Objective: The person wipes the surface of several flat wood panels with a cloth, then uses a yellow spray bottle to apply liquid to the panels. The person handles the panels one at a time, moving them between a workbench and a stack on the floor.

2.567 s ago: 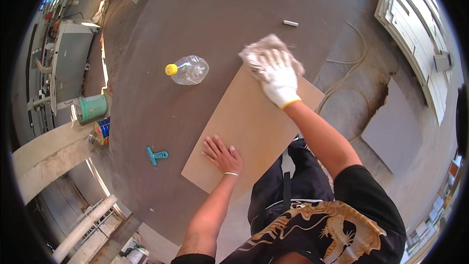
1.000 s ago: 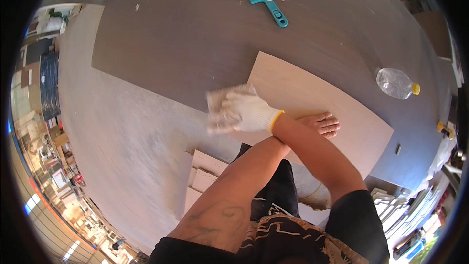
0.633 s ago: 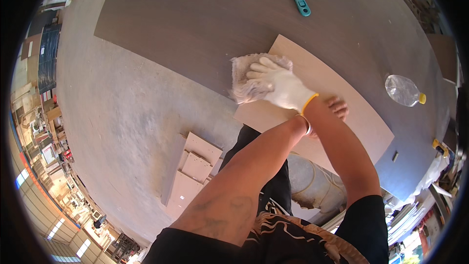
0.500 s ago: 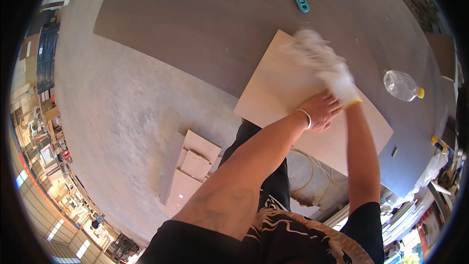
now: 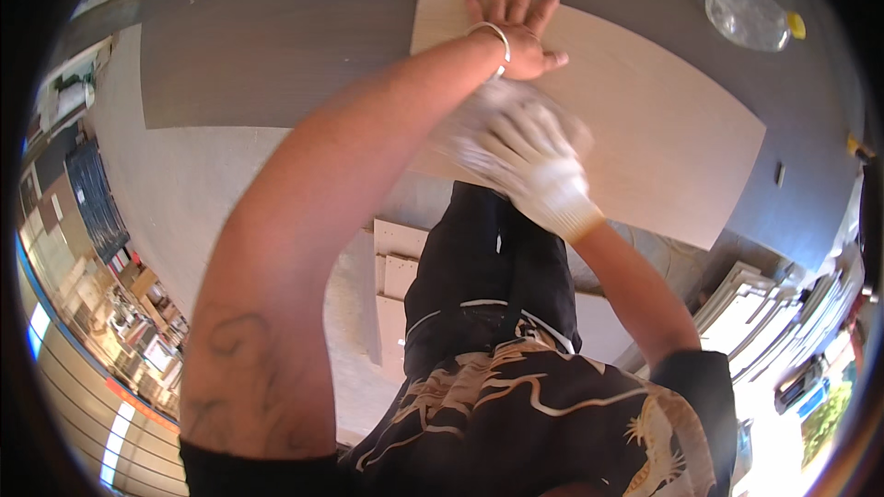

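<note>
A light tan board [image 5: 645,147] lies on the dark tabletop. My left hand [image 5: 520,32], bare with a white band at the wrist, presses flat near the board's far left corner, fingers spread. Closer to my body, my right hand [image 5: 539,166] wears a white knit glove. It bears down with bent fingers on a whitish, crumpled rag [image 5: 470,124] at the board's near left part. Motion smears the rag and the fingertips, so their outlines are unclear. My left forearm covers the board's left edge.
A clear plastic bottle [image 5: 748,18] with a yellow cap lies on the dark tabletop [image 5: 267,64] at the far right. A small dark piece [image 5: 780,174] sits right of the board. Tan panels [image 5: 396,258] are stacked low beside my legs. Leaning sheets [image 5: 755,313] stand at right.
My left hand has gone from the board's middle to its far left corner, fingers now spread. My gloved right hand has swept left and nearer. The teal scraper is out of view.
</note>
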Motion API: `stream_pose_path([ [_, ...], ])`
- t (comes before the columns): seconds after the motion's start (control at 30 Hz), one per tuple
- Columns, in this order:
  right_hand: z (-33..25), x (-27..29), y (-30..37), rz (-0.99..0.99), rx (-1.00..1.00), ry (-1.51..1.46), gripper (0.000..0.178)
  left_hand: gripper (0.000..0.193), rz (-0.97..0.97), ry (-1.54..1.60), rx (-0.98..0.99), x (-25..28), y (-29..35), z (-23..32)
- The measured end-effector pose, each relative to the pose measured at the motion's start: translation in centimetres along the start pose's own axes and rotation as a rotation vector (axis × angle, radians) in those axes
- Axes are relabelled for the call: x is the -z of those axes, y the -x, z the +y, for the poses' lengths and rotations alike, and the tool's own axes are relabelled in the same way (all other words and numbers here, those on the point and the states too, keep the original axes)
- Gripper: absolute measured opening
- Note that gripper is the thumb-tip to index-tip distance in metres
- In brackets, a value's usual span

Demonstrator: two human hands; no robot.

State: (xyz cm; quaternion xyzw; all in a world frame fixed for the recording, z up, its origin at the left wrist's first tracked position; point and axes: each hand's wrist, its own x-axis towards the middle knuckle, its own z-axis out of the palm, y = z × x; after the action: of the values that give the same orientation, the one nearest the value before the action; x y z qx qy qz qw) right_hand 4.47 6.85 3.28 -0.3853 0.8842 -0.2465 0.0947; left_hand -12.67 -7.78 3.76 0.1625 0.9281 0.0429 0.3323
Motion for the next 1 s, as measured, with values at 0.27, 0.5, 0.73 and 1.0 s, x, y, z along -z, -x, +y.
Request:
stream_pose_path([
  [0.27,-5.8,-1.2,-7.5,-0.243,0.212,-0.292,0.036,0.116,0.045,-0.091,-0.040,-0.5,0.5,-0.3],
  [0.5,0.2,1.9,8.6,-0.119,0.098,-0.126,0.054,0.118,0.106,-0.056,-0.072,-1.0,0.6,-0.7],
  [0.73,-11.2,-6.9,-5.9,0.083,-0.101,-0.318,0.060,0.120,0.155,-0.058,-0.068,-1.5,0.2,-0.9],
  [1.0,-5.6,-2.1,2.3,0.116,0.017,-0.144,0.038,0.122,0.206,-0.028,-0.113,-2.4,-0.1,-1.6],
])
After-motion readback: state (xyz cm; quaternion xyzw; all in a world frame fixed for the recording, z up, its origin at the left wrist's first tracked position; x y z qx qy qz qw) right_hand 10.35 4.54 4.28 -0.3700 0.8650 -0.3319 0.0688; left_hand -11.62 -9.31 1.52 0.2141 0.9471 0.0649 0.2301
